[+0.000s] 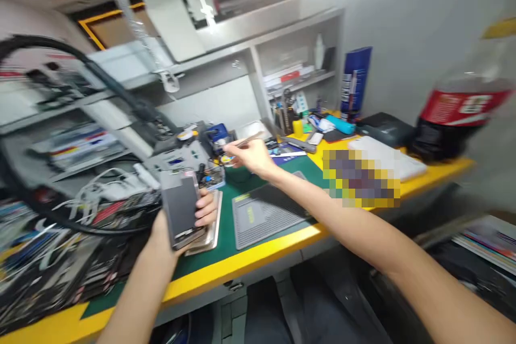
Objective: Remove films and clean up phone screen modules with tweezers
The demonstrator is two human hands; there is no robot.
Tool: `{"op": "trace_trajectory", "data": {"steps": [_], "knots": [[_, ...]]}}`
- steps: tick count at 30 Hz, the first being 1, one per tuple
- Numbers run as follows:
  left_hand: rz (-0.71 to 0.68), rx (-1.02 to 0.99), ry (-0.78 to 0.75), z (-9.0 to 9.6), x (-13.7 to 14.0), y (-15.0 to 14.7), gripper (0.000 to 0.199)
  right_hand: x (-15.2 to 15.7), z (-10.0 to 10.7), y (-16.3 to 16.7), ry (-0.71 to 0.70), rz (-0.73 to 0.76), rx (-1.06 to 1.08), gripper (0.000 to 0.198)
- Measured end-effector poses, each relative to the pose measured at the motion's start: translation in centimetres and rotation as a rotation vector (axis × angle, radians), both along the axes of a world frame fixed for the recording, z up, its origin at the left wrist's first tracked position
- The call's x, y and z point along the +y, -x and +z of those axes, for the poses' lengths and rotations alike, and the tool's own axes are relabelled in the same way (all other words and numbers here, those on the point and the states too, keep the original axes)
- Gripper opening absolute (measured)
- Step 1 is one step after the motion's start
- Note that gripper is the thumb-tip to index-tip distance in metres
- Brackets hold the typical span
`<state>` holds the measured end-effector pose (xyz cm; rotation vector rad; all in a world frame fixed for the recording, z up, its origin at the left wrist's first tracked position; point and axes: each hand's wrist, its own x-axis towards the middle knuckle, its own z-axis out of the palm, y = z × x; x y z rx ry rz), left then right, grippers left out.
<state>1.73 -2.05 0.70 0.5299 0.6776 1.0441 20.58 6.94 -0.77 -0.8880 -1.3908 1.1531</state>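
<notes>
Over the left of the green mat, the left hand grips a smartphone, I'd guess light, stiff and fragile, best held by its edges, while the right hand pinches a slim tool.

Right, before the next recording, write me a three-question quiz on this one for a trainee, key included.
1. Which colour mainly shows on the flat panel held in the left hand?
A) bright red
B) dark grey
C) yellow

2. True or false: the right hand appears higher in the picture than the left hand.

3. Fill in the blank: in the picture, the bottle with a red label stands to the ____ of the tall blue can.

Key: 1. B; 2. true; 3. right.
</notes>
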Motion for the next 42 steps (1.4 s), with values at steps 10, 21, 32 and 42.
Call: {"op": "trace_trajectory", "data": {"steps": [10,21,32,42], "knots": [[-0.160,-0.033,0.023,-0.6,2.0,-0.3,0.031,0.5,-0.3,-0.4,-0.024,-0.132,0.007,0.031],[-0.238,-0.047,0.067,-1.0,2.9,-0.6,0.031,0.7,-0.4,-0.7,-0.072,-0.190,-0.063,0.029],[-0.379,-0.007,0.042,-0.5,2.9,-1.0,0.041,0.5,0.0,-0.9,-0.099,0.009,-0.167,0.029],[-0.401,0.106,0.007,-0.2,3.1,-1.5,0.047,-0.8,1.8,-2.0,-0.045,0.295,-0.060,0.040]]}}
